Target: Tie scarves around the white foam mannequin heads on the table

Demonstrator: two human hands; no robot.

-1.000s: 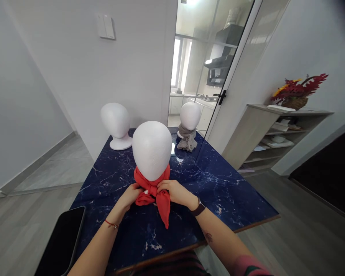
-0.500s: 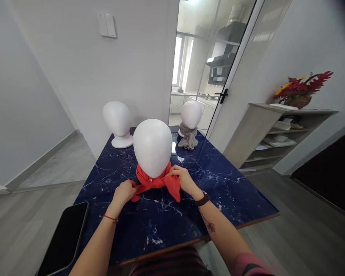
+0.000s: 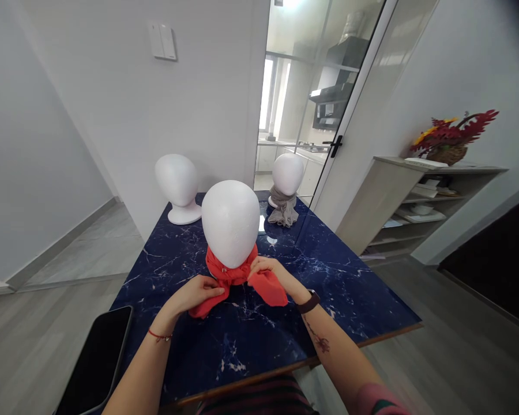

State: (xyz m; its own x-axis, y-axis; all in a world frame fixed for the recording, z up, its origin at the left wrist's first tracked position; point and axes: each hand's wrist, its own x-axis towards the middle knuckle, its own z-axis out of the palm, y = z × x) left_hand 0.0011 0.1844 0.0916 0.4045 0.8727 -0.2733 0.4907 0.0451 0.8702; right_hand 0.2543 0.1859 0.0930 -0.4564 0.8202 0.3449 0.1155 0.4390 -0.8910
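A white foam mannequin head (image 3: pixel 230 222) stands near the middle of the table, facing away or featureless from here. Around its neck is wrapped a red scarf (image 3: pixel 230 275), with two loose ends hanging at the front. My left hand (image 3: pixel 200 293) pinches the left end, which spreads out below the fingers onto the table. The right end is held by my right hand (image 3: pixel 266 268), its fingers closed on it beside the neck while the tip hangs toward the right wrist. The base of this head is hidden by the scarf.
A bare mannequin head (image 3: pixel 176 181) stands at the back left of the blue marbled table (image 3: pixel 259 346). Another mannequin head (image 3: pixel 288 174) with a grey scarf (image 3: pixel 284 208) is at the back right. A phone (image 3: pixel 97 357) lies by the left edge. Shelves (image 3: pixel 419 202) stand to the right.
My left hand has shifted slightly right over the scarf's left end, which now hangs wider and lower. The right end has swung outward to the right in my right hand.
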